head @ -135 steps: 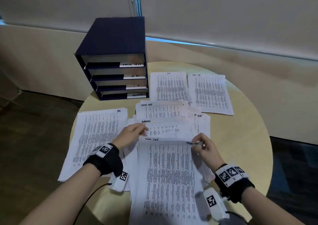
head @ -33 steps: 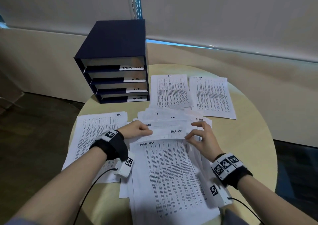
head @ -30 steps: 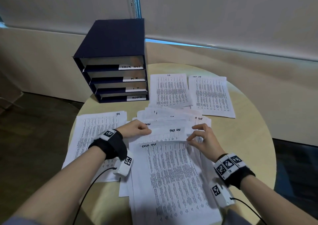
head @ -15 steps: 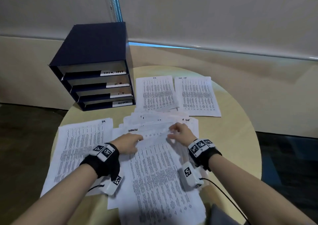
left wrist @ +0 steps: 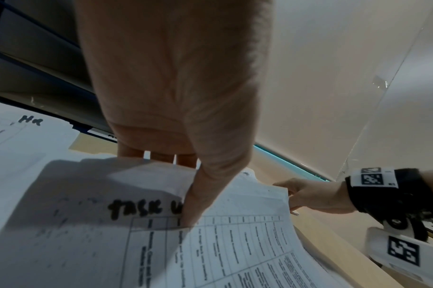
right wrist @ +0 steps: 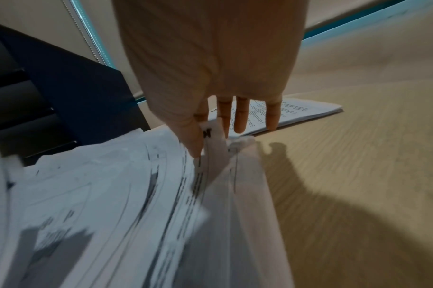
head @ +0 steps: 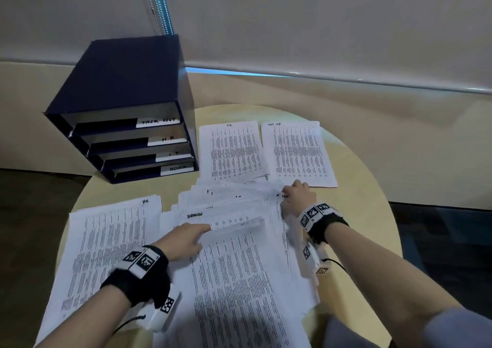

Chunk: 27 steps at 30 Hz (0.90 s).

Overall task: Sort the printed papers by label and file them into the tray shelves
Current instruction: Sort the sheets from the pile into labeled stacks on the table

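The dark blue tray shelves (head: 119,124) stand at the table's back left, with slots labelled TASK LIST, H.R., I.T. and ADMIN. A fanned stack of printed papers (head: 231,209) lies in the middle. My left hand (head: 186,238) (left wrist: 176,185) pinches the top edge of the front sheet (head: 239,281), marked TASK L… (left wrist: 141,208), thumb on top. At the stack's far right corner, my right hand (head: 296,196) (right wrist: 210,136) pinches a sheet corner (right wrist: 215,148) between thumb and forefinger; its other fingers are straight.
Sorted piles lie around the stack: an I.T. pile (head: 231,150) and a Task List pile (head: 296,153) behind it, and an HR pile (head: 106,241) at the left. Bare round table (head: 359,214) shows at the right. A wall runs close behind.
My right hand has moved from the middle of the stack out to its far right corner and taken hold of a sheet there. The left hand keeps its grip on the front sheet.
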Motion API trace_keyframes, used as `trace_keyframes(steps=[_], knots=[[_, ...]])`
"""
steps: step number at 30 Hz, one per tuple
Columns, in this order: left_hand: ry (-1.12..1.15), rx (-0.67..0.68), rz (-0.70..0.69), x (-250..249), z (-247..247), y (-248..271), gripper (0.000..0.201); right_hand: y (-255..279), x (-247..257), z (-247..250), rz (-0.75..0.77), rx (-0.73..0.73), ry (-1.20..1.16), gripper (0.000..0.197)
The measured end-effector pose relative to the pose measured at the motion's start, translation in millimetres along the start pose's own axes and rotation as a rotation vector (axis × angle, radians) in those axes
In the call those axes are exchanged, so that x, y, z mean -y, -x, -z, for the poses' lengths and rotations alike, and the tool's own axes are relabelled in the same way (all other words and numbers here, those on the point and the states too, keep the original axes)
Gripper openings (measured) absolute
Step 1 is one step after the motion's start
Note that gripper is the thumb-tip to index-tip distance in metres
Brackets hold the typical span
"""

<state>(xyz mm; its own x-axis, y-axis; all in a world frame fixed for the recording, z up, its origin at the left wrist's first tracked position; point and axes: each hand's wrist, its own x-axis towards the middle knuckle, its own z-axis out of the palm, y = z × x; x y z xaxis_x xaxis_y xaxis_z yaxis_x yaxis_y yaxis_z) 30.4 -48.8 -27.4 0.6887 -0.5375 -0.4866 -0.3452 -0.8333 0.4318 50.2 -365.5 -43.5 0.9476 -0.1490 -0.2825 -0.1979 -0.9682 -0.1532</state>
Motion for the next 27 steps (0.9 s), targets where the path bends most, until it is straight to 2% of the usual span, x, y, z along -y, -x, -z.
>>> trace_keyframes(steps=[2, 5, 6, 8, 11, 16, 19, 21, 24, 27], knots=[[0.002, -0.005, 0.003, -2, 1, 0, 0.023, 14, -5, -4, 0.085, -0.113, -0.033, 0.024], [0.005, -0.022, -0.012, -5, 0, 1, 0.018, 51, -9, -15, 0.247, -0.370, -0.135, 0.017], [0.000, -0.025, -0.015, -6, 0, 2, 0.017, 64, -9, -18, 0.295, -0.406, -0.177, 0.019], [-0.008, -0.033, -0.008, -6, -1, 4, 0.015, 89, -3, -24, 0.355, -0.380, -0.298, 0.028], [-0.024, -0.063, 0.001, -8, -2, 8, 0.021, 107, 6, -21, 0.289, -0.289, -0.570, 0.012], [0.028, -0.084, 0.001, -9, 1, 21, 0.034, 106, 12, 28, 0.188, -0.505, -0.905, 0.029], [0.110, -0.113, -0.015, -8, 2, 27, 0.040, 99, 10, 56, 0.210, -0.569, -0.931, 0.018], [0.119, -0.112, -0.009, -11, 2, 30, 0.042, 92, 3, 69, 0.200, -0.666, -0.987, 0.014], [0.099, -0.081, 0.007, -12, 3, 32, 0.035, 87, -12, 91, 0.138, -0.846, -1.245, 0.010], [0.125, -0.066, 0.026, -6, 7, 32, 0.027, 83, -36, 112, 0.098, -0.892, -1.480, 0.009]])
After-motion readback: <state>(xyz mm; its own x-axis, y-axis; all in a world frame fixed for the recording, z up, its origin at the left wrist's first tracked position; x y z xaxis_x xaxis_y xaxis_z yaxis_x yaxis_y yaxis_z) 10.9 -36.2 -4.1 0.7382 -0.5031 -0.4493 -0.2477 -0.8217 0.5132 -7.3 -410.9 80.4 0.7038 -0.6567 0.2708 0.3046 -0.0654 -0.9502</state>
